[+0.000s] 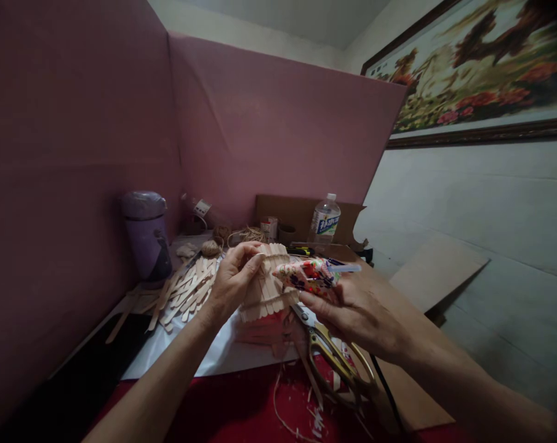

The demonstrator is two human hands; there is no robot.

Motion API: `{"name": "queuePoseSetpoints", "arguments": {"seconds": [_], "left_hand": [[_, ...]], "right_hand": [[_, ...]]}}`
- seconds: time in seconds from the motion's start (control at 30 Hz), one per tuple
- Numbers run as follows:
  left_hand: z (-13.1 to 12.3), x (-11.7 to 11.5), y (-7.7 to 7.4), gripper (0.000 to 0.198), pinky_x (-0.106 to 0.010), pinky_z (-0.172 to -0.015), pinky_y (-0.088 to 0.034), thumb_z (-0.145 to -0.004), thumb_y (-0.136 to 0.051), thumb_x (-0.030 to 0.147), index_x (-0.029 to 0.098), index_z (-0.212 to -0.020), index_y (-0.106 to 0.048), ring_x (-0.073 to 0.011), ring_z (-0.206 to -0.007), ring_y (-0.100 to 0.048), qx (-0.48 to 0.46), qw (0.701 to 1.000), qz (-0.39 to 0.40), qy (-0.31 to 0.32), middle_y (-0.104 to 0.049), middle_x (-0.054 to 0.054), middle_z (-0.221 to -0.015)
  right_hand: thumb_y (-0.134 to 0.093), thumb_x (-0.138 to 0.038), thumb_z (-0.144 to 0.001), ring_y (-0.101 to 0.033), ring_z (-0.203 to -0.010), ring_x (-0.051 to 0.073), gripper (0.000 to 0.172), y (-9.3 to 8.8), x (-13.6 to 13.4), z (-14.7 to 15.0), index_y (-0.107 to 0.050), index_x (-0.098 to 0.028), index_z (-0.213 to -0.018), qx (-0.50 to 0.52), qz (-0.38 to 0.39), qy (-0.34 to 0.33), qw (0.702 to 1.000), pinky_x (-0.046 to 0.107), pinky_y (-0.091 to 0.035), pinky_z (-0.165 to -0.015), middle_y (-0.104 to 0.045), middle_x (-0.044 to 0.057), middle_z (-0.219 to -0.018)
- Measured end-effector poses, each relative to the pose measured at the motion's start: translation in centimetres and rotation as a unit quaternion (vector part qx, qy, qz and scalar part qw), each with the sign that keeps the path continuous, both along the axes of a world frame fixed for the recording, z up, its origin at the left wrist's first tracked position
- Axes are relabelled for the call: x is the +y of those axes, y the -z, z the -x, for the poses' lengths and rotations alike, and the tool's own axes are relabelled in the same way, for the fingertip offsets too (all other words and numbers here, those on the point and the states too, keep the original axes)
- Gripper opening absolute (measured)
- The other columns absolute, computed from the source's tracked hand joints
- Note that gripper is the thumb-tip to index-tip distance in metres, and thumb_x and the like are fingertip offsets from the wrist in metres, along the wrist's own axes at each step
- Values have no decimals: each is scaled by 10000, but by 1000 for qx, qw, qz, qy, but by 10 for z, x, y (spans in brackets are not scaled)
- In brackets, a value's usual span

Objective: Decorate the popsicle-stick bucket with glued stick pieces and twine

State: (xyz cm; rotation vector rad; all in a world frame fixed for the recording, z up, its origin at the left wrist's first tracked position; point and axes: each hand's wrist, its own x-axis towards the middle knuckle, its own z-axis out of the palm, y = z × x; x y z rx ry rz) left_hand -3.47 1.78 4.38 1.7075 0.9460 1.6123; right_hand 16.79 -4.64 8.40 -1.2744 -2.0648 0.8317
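My left hand (236, 277) grips the left edge of a small panel of wooden craft sticks (265, 286), held up above the table with crosswise strips on it. In my right hand (352, 307) is a flower-patterned glue gun (308, 274), a clear glue stick poking out of its back end. Its tip points left, close to the panel's face; whether it touches I cannot tell. Below my right hand lie large gold-handled scissors (336, 357). A pile of loose craft sticks (190, 292) spreads to the left of my left hand.
A purple tumbler (146, 237) stands at the left. Behind are balls of twine (210, 248), a labelled plastic bottle (327, 219) and a yellow-black cutter (300, 251). Scraps and string lie on the red cloth (241, 406). A black cord (386, 391) runs down at the right.
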Motion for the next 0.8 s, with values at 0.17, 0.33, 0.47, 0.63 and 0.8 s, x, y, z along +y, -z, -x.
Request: {"name": "queuePoseSetpoints", "arguments": {"seconds": [0.17,0.33,0.47,0.63,0.8], "left_hand": [[-1,0,0,191,-335,-871,-397,-798,-562,374,191,-744,-563,-233,-1021,-522,-7,1000,0,1,-590,-82,-1105],[-1,0,1,179,-331,-876,-391,-806,-555,356,187,-746,-555,-230,-1028,-520,-9,1000,-5,4,-585,-82,-1102],[-1,-1,2,179,-332,-863,-394,-817,-543,357,189,-757,-557,-230,-1026,-519,-2,1000,-1,0,-585,-79,-1118],[-1,-1,1,178,-324,-853,-401,-812,-552,357,191,-748,-563,-227,-1014,-525,-4,1000,-3,-5,-592,-73,-1110],[-1,-2,0,187,-316,-842,-404,-803,-557,370,194,-739,-567,-224,-1006,-525,-9,1000,0,-4,-595,-70,-1105]], "right_hand": [[-559,-505,-810,-356,-442,95,348,-2,0,2,-571,-191,-660,43,12,-21,999,225,-255,-393,-416,-25,-484],[-545,-485,-823,-374,-473,96,332,-4,-2,5,-572,-188,-678,36,14,-19,999,223,-286,-423,-432,-26,-524],[-534,-486,-828,-370,-486,93,344,-8,-4,8,-560,-180,-673,20,21,-1,1000,224,-303,-437,-433,-29,-540],[-554,-489,-816,-386,-502,99,313,-5,-3,6,-581,-188,-733,29,16,-5,999,224,-313,-438,-462,-20,-581],[-512,-491,-843,-359,-474,99,317,10,1,-5,-596,-204,-740,52,31,-45,997,218,-289,-403,-435,-19,-558]]}}
